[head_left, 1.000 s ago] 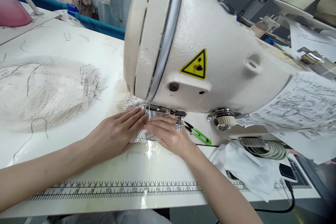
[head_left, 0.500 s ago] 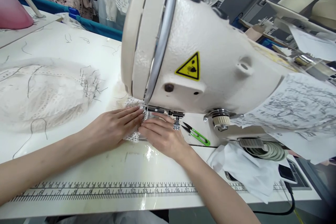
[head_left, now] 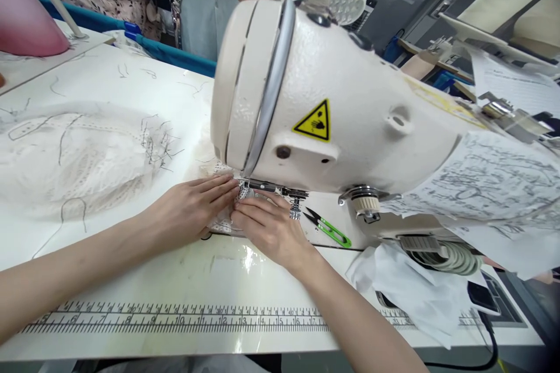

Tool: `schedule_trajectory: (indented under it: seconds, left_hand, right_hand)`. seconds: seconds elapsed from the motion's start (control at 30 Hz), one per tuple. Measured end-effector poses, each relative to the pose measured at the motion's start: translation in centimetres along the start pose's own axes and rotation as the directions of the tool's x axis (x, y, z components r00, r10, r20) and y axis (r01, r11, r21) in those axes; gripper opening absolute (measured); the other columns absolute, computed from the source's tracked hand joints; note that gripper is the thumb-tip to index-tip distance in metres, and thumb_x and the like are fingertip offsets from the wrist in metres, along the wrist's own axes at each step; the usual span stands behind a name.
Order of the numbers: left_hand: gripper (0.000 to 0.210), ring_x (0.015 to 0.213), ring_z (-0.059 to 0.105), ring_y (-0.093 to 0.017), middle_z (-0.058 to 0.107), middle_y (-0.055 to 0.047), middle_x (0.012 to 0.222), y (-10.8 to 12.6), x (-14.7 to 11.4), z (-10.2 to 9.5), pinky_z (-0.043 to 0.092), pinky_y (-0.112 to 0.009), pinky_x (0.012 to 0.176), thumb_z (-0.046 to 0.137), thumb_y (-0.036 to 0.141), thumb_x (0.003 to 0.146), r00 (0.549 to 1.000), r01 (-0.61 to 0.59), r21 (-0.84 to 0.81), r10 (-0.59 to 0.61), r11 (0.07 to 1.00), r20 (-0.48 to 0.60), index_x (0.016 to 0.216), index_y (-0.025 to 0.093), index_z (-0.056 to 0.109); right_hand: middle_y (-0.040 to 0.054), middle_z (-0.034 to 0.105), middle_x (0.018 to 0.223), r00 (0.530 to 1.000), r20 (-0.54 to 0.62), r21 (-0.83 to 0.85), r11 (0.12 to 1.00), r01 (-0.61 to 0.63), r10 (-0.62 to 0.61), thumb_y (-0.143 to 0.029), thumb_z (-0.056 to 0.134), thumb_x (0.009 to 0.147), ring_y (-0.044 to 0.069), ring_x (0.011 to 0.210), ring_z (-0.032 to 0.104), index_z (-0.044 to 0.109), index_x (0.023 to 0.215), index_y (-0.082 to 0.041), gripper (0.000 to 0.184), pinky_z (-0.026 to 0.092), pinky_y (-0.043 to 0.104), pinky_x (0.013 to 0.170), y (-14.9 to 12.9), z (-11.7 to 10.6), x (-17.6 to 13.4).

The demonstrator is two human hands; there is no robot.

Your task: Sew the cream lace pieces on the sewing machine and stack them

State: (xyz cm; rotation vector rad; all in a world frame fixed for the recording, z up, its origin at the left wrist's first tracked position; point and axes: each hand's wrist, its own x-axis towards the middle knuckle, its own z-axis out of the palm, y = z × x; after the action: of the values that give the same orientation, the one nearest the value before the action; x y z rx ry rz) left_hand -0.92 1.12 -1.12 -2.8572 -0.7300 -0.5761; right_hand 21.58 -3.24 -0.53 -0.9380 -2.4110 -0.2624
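Close together, both hands (head_left: 190, 210) on white lace (head_left: 224, 222)

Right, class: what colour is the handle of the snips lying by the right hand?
The snips' handle is bright green, clearest in the head view.

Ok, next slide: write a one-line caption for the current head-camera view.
Left hand and right hand on white lace at a sewing machine, green-handled snips nearby.

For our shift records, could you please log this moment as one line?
left hand: on white eyelet fabric | right hand: same fabric | cream sewing machine: above fabric | green-handled snips: beside right hand
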Motion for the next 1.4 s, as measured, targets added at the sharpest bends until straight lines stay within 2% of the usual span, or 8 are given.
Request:
schedule_trajectory:
  seconds: [0.23, 0.4, 0.53, 0.83, 1.03, 1.17, 1.3, 1.4]
  left_hand:
    - [0.050, 0.135, 0.053, -0.029, 0.062, -0.014, 0.138, 0.4, 0.5, -0.4, 0.047, -0.042, 0.114, 0.045, 0.012, 0.087, 0.998, 0.053, -0.048, -0.051, 0.997, 0.034, 0.134, 0.008, 0.062]
    - [0.047, 0.132, 0.056, -0.032, 0.064, -0.017, 0.135, 0.7, 0.5, -0.2, 0.052, -0.045, 0.110, 0.041, 0.016, 0.092, 0.999, 0.042, -0.017, -0.042, 0.999, -0.005, 0.131, 0.006, 0.063]
    - [0.046, 0.130, 0.058, -0.031, 0.065, -0.016, 0.133, 0.8, 0.5, -0.2, 0.054, -0.044, 0.107, 0.038, 0.019, 0.094, 0.998, 0.036, 0.026, -0.035, 0.999, -0.045, 0.131, 0.007, 0.064]
    - [0.031, 0.118, 0.067, -0.025, 0.071, -0.009, 0.125, 1.0, 0.2, -1.2, 0.057, -0.040, 0.104, 0.048, 0.016, 0.099, 0.979, -0.053, 0.062, 0.064, 0.997, -0.193, 0.121, 0.013, 0.069]
    - [0.029, 0.117, 0.068, -0.025, 0.072, -0.011, 0.122, 1.4, 0.5, -1.5, 0.059, -0.040, 0.102, 0.047, 0.016, 0.100, 0.976, -0.064, 0.070, 0.077, 0.995, -0.203, 0.116, 0.010, 0.071]
    - [0.026, 0.116, 0.068, -0.025, 0.072, -0.011, 0.122, 1.4, 0.3, -1.4, 0.059, -0.040, 0.102, 0.050, 0.019, 0.100, 0.976, -0.071, 0.061, 0.082, 0.996, -0.204, 0.114, 0.011, 0.071]
    - [0.027, 0.117, 0.068, -0.022, 0.074, -0.008, 0.119, 1.1, -0.1, -1.2, 0.055, -0.039, 0.107, 0.056, 0.015, 0.096, 0.972, -0.118, 0.000, 0.115, 0.993, -0.206, 0.120, 0.016, 0.069]
    - [0.033, 0.125, 0.063, -0.023, 0.071, -0.010, 0.125, 0.9, -0.2, -1.0, 0.052, -0.039, 0.111, 0.054, 0.011, 0.096, 0.977, -0.101, -0.064, 0.087, 0.993, -0.194, 0.127, 0.016, 0.066]
  right_hand:
    - [0.0011, 0.077, 0.110, 0.999, 0.037, 0.004, 1.000, -0.010, 0.010, 0.000, 0.054, 0.093, 0.013, 0.110, 0.067, 0.070, 0.100, -0.020, 0.026, 0.054, 0.029, 0.097, 0.3, 0.1, -0.3]
    - [0.0029, 0.076, 0.111, 1.000, 0.025, 0.020, 1.000, 0.006, -0.007, 0.000, 0.055, 0.092, 0.014, 0.113, 0.067, 0.069, 0.102, -0.016, 0.024, 0.055, 0.028, 0.095, 0.6, 0.1, -0.2]
    - [0.0021, 0.076, 0.110, 1.000, 0.012, 0.028, 1.000, 0.003, -0.003, 0.003, 0.049, 0.092, 0.014, 0.112, 0.067, 0.069, 0.102, -0.018, 0.030, 0.055, 0.027, 0.093, 0.7, -0.3, 0.1]
    - [0.0014, 0.076, 0.108, 0.999, -0.035, 0.088, 0.996, -0.029, 0.032, -0.019, 0.055, 0.099, 0.015, 0.102, 0.067, 0.065, 0.109, -0.020, 0.015, 0.051, 0.031, 0.091, 0.2, -1.1, 0.2]
    - [-0.0010, 0.075, 0.095, 0.997, -0.080, 0.096, 0.995, 0.020, -0.012, -0.020, 0.060, 0.096, 0.015, 0.096, 0.066, 0.066, 0.096, -0.021, 0.006, 0.050, 0.031, 0.086, 0.0, -1.2, 0.8]
    - [-0.0025, 0.075, 0.087, 0.997, -0.071, 0.099, 0.994, 0.040, -0.033, -0.011, 0.058, 0.095, 0.012, 0.089, 0.067, 0.067, 0.088, -0.022, 0.016, 0.051, 0.030, 0.089, -0.1, -1.4, 1.2]
    - [-0.0018, 0.076, 0.090, 0.996, -0.071, 0.116, 0.992, 0.054, -0.046, -0.007, 0.059, 0.093, 0.012, 0.088, 0.068, 0.069, 0.092, -0.021, 0.017, 0.052, 0.032, 0.098, 0.1, -1.6, 1.0]
    - [-0.0014, 0.077, 0.091, 0.997, -0.060, 0.150, 0.987, 0.058, -0.049, -0.008, 0.059, 0.094, 0.012, 0.090, 0.069, 0.071, 0.093, -0.021, 0.018, 0.053, 0.032, 0.101, 0.2, -1.5, 0.8]
